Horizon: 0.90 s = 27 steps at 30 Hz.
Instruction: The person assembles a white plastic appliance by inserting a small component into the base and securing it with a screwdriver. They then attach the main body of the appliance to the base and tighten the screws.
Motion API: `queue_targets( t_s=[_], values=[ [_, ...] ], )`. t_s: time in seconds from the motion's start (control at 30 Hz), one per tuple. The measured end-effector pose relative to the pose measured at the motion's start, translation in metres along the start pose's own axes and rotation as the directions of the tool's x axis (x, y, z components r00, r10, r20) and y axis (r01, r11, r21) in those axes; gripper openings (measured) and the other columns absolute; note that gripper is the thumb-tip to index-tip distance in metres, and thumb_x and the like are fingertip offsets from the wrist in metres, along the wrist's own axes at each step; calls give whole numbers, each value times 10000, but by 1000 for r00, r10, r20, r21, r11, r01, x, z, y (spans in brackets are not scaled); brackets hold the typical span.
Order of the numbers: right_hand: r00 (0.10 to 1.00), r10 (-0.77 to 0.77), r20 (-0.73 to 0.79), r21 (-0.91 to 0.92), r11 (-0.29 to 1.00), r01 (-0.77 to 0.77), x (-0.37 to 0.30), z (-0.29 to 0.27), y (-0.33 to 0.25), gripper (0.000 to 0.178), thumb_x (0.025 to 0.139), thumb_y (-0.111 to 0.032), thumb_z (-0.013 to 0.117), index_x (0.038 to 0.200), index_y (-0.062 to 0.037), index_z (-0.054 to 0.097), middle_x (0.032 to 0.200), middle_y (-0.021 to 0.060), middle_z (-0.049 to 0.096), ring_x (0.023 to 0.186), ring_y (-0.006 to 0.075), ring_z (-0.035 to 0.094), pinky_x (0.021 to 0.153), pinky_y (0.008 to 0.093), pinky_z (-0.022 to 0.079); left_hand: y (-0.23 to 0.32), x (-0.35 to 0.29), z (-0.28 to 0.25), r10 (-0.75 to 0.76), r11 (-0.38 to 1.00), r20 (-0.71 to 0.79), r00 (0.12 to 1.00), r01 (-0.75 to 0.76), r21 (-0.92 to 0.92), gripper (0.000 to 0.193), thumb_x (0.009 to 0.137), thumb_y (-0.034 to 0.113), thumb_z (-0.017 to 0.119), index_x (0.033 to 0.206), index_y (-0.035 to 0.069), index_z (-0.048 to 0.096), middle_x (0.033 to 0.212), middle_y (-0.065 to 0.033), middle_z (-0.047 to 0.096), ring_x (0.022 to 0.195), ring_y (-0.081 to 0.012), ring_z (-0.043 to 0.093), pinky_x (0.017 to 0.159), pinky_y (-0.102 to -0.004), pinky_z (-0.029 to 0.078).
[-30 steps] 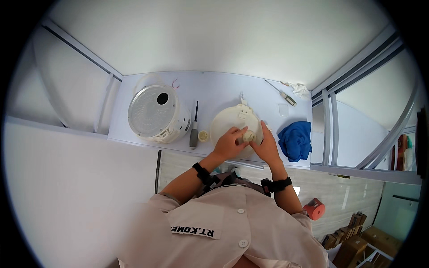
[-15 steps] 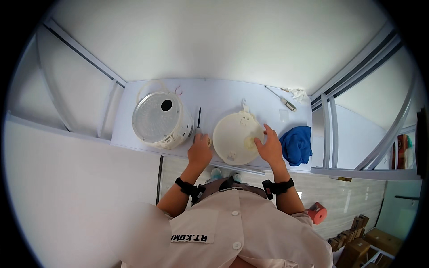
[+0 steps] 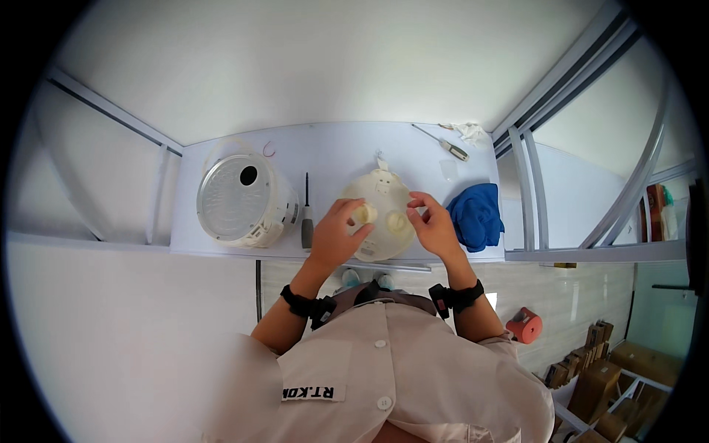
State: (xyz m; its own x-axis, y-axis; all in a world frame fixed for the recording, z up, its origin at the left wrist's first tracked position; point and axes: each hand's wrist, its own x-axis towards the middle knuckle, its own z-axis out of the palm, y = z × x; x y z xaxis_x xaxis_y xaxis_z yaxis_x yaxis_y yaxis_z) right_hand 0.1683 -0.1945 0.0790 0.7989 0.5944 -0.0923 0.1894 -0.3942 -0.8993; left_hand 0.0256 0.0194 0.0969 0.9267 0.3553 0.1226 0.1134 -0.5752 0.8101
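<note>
A round cream plastic lid (image 3: 378, 240) lies on the worktop, with a hinge-like tab at its far edge. Over its left half, my left hand (image 3: 336, 236) holds a small cream round cap (image 3: 365, 213) between thumb and fingers. A second small cream round piece (image 3: 397, 222) rests on the lid's right part. My right hand (image 3: 437, 230) is at the lid's right edge, fingers curved and apart, with nothing visible in them. A grey-handled screwdriver (image 3: 306, 230) lies just left of my left hand, its shaft pointing away from me.
At the left stands a white round appliance body (image 3: 235, 203) with a metal base and dark hole. A blue cloth (image 3: 476, 218) lies right of my right hand. Farther back are another screwdriver (image 3: 452, 150), a crumpled white wrapper (image 3: 471, 133) and a thin red wire (image 3: 269, 150).
My left hand has moved right, from beside the screwdriver handle to over the lid, bringing the small cap. The right hand stays at the lid's right side. The whole view has shifted slightly.
</note>
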Motion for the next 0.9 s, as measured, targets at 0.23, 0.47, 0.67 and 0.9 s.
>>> queue_targets(
  t_s=[0.23, 0.47, 0.67, 0.9],
  values=[
    [950, 41, 310, 449, 875, -184, -20, -1, 18, 408, 1147, -180, 475, 1542, -83, 517, 1193, 74, 694, 905, 130, 666, 821, 303, 568, 14, 18, 48, 241, 962, 79, 967, -228, -150, 574, 793, 177, 916, 1326, 106, 714, 1164, -62, 668, 865, -195, 626, 775, -328, 558],
    [969, -51, 242, 683, 719, -132, -36, -13, 32, 455, 1154, -177, 476, 1596, -74, 440, 1425, 104, 616, 1218, 187, 651, 995, 339, 571, 26, 23, 62, 307, 944, 112, 945, -287, -163, 613, 742, 238, 964, 1294, 104, 734, 1110, -46, 671, 864, -190, 625, 776, -323, 557],
    [973, -56, 224, 752, 645, -136, -32, -12, 36, 445, 1148, -115, 466, 1591, -80, 433, 1435, 100, 609, 1288, 199, 620, 1042, 350, 558, 37, 21, 59, 233, 955, 96, 968, -209, -208, 539, 766, 214, 947, 1252, 93, 746, 1113, -50, 682, 856, -190, 627, 757, -320, 549],
    [954, -48, 296, 777, 593, -211, -29, -6, 37, 396, 1139, -90, 470, 1535, -71, 476, 1423, 91, 605, 1294, 208, 619, 1055, 361, 562, 15, 13, 61, 235, 954, 75, 969, -215, -207, 471, 814, 158, 900, 1253, 88, 745, 1121, -59, 692, 845, -182, 625, 734, -318, 543]
  ],
)
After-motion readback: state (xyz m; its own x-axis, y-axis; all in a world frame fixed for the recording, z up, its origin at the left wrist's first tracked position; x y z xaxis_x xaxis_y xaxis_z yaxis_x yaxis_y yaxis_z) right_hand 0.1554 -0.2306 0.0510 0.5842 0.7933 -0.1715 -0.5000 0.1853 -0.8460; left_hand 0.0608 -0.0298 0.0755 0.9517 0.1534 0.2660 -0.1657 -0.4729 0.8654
